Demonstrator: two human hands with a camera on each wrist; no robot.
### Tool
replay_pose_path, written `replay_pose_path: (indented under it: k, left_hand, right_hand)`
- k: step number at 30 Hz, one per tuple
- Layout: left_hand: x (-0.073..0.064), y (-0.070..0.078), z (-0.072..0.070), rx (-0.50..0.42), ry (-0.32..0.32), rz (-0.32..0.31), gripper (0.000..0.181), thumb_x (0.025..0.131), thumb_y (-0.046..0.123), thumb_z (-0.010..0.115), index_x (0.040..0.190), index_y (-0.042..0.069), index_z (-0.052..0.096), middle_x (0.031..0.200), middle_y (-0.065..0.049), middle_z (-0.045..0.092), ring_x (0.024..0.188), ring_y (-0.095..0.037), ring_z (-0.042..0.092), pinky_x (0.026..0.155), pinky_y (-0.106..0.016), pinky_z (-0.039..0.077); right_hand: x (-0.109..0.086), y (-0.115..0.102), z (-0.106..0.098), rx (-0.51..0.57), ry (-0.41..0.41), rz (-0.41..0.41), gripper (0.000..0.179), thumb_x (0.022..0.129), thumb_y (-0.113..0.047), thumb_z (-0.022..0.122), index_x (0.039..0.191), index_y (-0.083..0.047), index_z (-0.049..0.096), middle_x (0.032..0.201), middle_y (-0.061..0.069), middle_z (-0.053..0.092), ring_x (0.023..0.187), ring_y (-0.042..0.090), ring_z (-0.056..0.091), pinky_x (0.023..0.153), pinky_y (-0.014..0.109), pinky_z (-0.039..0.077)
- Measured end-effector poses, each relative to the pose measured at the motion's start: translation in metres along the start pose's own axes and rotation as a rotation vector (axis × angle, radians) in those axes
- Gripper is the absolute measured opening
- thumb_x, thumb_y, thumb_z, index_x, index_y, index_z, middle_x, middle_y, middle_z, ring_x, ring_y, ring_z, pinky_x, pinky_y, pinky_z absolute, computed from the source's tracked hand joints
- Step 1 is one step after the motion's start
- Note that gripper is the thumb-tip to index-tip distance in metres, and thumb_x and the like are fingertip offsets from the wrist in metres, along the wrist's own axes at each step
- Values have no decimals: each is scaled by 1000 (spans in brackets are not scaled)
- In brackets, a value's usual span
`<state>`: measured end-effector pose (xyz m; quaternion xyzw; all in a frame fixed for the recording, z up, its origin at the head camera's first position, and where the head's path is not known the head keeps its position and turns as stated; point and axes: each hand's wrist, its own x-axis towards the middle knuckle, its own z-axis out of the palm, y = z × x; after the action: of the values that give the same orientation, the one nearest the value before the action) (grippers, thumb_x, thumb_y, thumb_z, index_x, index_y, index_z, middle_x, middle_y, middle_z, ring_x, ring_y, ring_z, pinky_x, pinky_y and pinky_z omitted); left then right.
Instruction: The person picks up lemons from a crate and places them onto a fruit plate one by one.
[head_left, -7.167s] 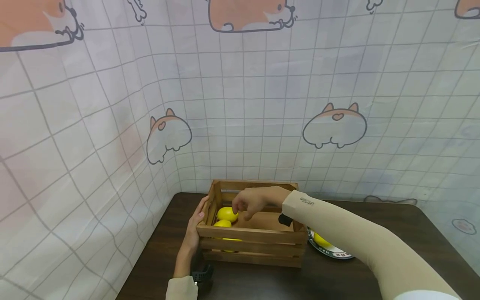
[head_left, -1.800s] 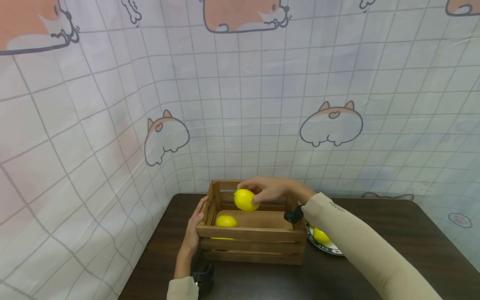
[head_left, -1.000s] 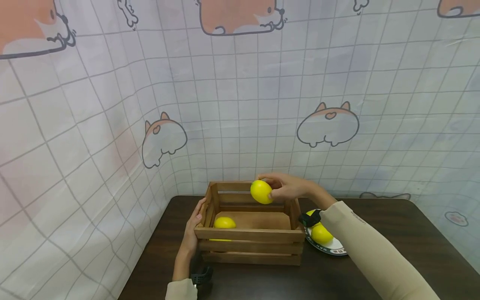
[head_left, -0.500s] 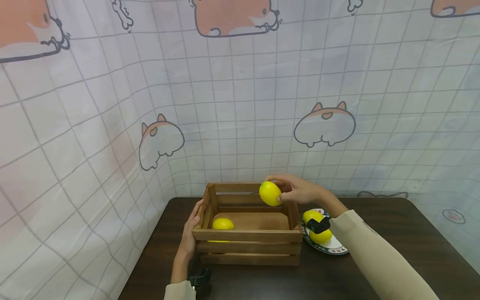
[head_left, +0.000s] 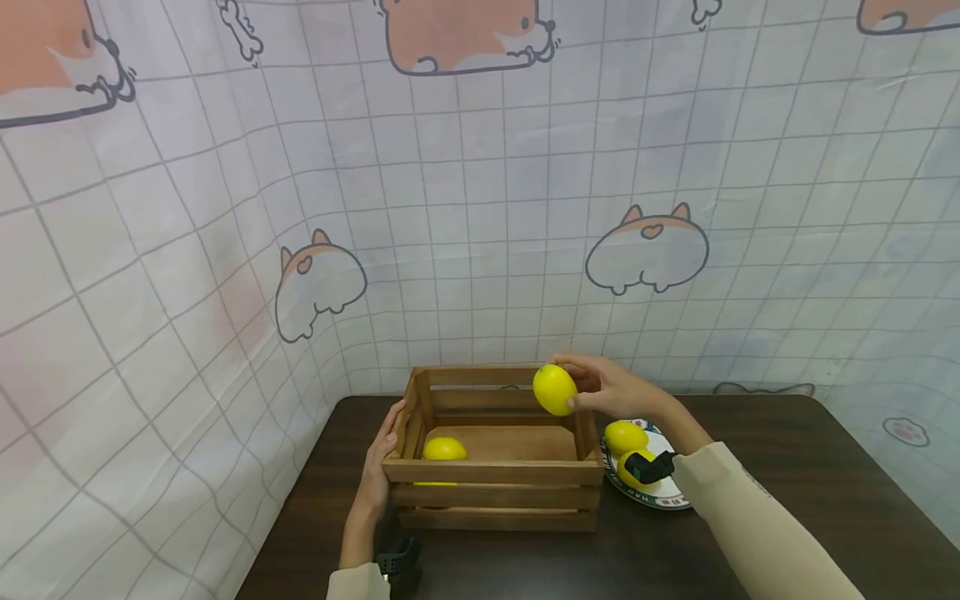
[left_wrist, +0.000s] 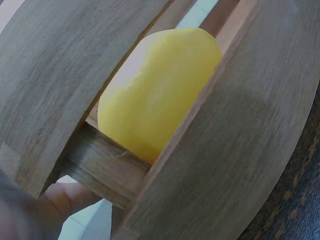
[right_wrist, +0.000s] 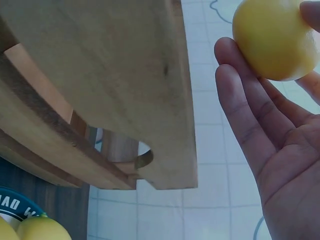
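My right hand (head_left: 611,392) pinches a yellow lemon (head_left: 555,390) between thumb and fingers, above the right end of the wooden crate (head_left: 495,496). In the right wrist view, the held lemon (right_wrist: 272,37) sits at the fingertips, beside the crate's slatted end (right_wrist: 125,90). My left hand (head_left: 375,467) rests against the crate's left end, its fingers extended along the side. Another lemon (head_left: 445,449) lies inside the crate at the left. A lemon (left_wrist: 160,92) shows between two slats in the left wrist view, with part of the left hand at the lower left.
Right of the crate, a white plate with a patterned rim (head_left: 660,502) bears yellow lemons (head_left: 626,437), partly hidden by the black wrist strap (head_left: 648,468). Everything stands on a dark wooden table (head_left: 780,467). A grid-patterned cloth (head_left: 510,208) hangs behind and at the left.
My right hand first reached into the crate, then lifted a lemon out of its left part and carried it rightward to the crate's right end. The left hand stayed at the crate.
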<state>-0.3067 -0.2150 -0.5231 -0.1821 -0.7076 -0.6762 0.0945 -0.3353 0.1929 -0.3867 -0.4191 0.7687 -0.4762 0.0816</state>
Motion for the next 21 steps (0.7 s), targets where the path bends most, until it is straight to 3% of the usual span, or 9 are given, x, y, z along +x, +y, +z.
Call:
replay_pose_path:
  k: [9, 14, 17, 21]
  left_hand:
    - [0, -1, 0, -3, 9, -5, 56, 105, 26, 26, 161, 20, 31, 172, -9, 17, 157, -33, 9, 122, -67, 1]
    - [0, -1, 0, -5, 6, -8, 57, 105, 26, 27, 161, 19, 31, 172, -11, 17, 157, -34, 9, 122, -68, 2]
    - [0, -1, 0, -5, 4, -11, 57, 105, 27, 27, 161, 20, 31, 172, -9, 17, 157, -33, 10, 122, -68, 2]
    - [-1, -1, 0, 8, 4, -20, 57, 105, 30, 27, 161, 23, 31, 172, -6, 17, 158, -32, 8, 121, -71, 2]
  right_hand:
    - [-24, 4, 2, 12, 126, 63, 64, 97, -9, 64, 155, 0, 36, 141, 28, 57, 113, 13, 66, 94, 27, 56]
    - [-39, 9, 2, 44, 170, 53, 62, 97, -5, 63, 153, 1, 37, 141, 32, 55, 110, 12, 67, 92, 28, 57]
    - [-48, 14, 2, 63, 193, 43, 60, 97, -3, 61, 152, 3, 37, 138, 30, 56, 109, 12, 68, 91, 29, 58]
    - [-61, 22, 3, 62, 244, 53, 61, 97, -2, 61, 152, 3, 36, 136, 16, 60, 110, 9, 68, 91, 27, 58]
